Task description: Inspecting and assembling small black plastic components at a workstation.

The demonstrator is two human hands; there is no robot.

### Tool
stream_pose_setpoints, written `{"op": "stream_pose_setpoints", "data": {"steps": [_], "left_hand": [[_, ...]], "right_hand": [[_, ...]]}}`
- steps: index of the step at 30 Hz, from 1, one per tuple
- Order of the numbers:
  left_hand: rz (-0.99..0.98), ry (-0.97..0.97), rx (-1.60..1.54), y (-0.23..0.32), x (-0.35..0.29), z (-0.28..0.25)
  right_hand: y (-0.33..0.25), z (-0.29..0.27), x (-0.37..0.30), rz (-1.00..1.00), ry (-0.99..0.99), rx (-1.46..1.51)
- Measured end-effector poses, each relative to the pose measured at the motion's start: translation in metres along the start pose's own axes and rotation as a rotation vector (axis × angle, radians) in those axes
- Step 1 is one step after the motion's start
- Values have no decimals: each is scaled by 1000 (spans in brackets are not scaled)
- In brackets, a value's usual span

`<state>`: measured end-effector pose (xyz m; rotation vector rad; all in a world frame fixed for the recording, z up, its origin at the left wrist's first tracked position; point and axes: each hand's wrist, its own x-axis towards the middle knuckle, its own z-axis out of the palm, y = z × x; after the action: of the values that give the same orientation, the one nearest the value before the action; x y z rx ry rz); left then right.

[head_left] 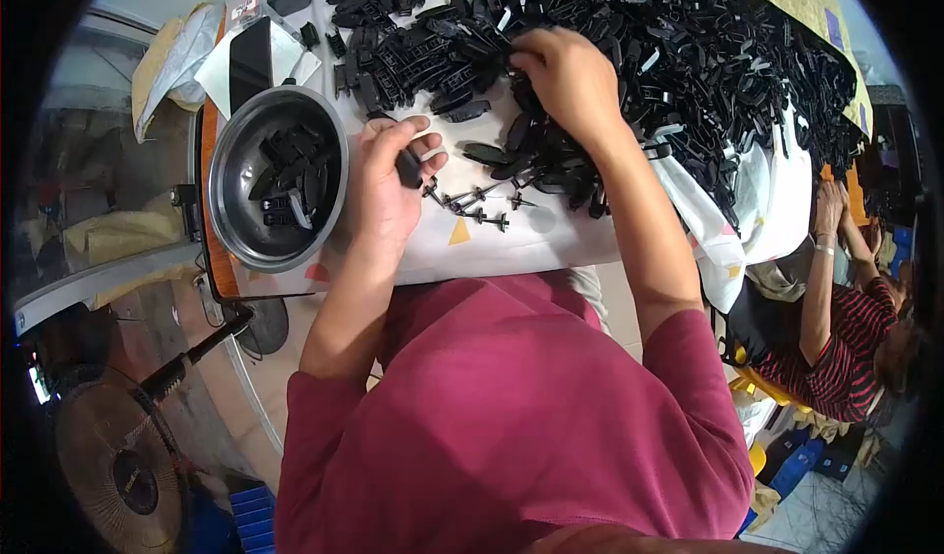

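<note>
Left grip (389, 166): fingers curled round an oblong black plastic piece (409, 169), which sits against the palm. Long axis of piece: mostly near-to-far, far end leaning slightly left.

Right grip (578, 77): thumb and fingers bent down at the near-left edge of the large heap of black plastic clips (688, 72). Fingertips lost among dark parts; cannot tell whether they are closed on one.

Key relation: the held piece lies to the left of the right grip and closer to the body, with the two hands well apart. Left hand is the nearer to the steel bowl (220, 215), whose right rim is just beside it. Bowl contains a small batch of black parts (293, 166).

Between the forearms, on the cloth-covered surface (536, 249): several thin black spiked pins (482, 218), scattered at mixed angles, just right of the left hand. Beyond them, a flat oval black part (484, 153), long axis roughly left-right, right end dipping toward the body.
</note>
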<state>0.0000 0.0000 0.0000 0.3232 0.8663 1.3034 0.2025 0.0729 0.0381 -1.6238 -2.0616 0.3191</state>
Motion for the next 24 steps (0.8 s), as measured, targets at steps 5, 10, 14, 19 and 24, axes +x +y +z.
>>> {"op": "stream_pose_setpoints", "data": {"steps": [5, 10, 14, 19, 24], "left_hand": [[415, -159, 1013, -12, 4, 17], [888, -466, 1809, -5, -10, 36], [895, -436, 1899, -5, -3, 34], [47, -227, 713, 12, -6, 31], [351, -297, 388, -3, -13, 41]], "right_hand": [[1, 15, 37, -112, -79, -423], [-1, 17, 31, -136, 186, -228], [-8, 0, 14, -85, 300, 44], [-32, -23, -38, 50, 24, 712], [-53, -14, -66, 165, 82, 1077]]}}
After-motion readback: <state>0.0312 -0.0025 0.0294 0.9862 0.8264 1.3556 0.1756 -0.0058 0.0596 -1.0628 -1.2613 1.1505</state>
